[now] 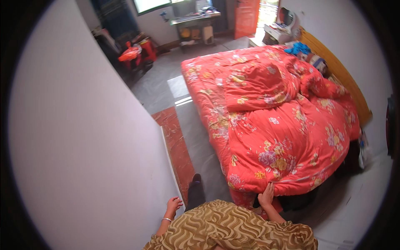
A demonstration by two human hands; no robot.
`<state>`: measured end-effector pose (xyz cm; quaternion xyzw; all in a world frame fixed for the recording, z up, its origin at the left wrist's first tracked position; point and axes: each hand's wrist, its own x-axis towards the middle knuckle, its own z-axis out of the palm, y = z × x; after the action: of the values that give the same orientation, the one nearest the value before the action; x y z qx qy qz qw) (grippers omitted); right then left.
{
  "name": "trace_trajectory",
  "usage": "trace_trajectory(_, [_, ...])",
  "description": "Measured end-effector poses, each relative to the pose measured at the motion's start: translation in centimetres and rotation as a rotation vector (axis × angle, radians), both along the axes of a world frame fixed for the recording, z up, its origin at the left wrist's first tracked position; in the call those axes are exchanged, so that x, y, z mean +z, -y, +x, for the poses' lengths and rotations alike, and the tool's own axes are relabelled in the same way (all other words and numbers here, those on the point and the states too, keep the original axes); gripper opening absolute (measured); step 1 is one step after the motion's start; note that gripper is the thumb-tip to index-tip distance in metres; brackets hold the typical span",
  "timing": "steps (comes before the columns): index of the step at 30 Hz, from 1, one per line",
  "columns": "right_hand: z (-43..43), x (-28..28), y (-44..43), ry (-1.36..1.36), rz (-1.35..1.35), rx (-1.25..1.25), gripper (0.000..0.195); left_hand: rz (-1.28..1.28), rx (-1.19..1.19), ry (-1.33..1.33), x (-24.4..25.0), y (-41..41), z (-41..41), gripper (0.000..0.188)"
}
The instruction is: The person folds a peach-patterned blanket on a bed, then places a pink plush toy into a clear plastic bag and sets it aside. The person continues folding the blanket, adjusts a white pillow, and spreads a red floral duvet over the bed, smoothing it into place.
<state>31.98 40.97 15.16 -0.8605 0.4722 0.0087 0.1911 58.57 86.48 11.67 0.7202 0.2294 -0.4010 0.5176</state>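
Observation:
A red floral quilt (pixel 281 150) lies over the bed in front of me, folded back on itself in a thick heap toward the far side. My right hand (pixel 266 196) is at the quilt's near edge, fingertips against the fabric; whether it grips the cloth is unclear. More red floral fabric (pixel 243 198) hangs below that edge. On the other side, my left hand (pixel 175 203) hangs beside the white wall, loosely curled and holding nothing, with a bracelet on its wrist.
A wooden headboard (pixel 337 75) runs along the right, with blue cloth (pixel 297 48) near it. Beyond the bed are a white dressing table (pixel 276 33), an orange-red door (pixel 247 18) and a desk (pixel 195 18). Red stools (pixel 148 50) stand far left. A white wall (pixel 93 125) borders my left.

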Motion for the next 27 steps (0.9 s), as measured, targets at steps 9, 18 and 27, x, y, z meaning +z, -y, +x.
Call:
trace_trajectory(9, [8.5, -3.6, -8.8, 0.374, 0.101, -0.698, 0.066, -0.122, -0.465, 0.028, -1.0, 13.0, 25.7, 0.036])
trace_trajectory(18, [14.3, -9.1, -8.7, 0.818, 0.252, -1.598, 0.092, -0.043, -0.842, 0.282, -1.7, 33.7, 40.8, 0.055])
trace_trajectory(27, [18.7, -12.1, -5.7, 0.271, 0.221, -1.833, 0.095, -0.013, -1.563, 1.016, 2.0, 54.8, 40.8, 0.081])
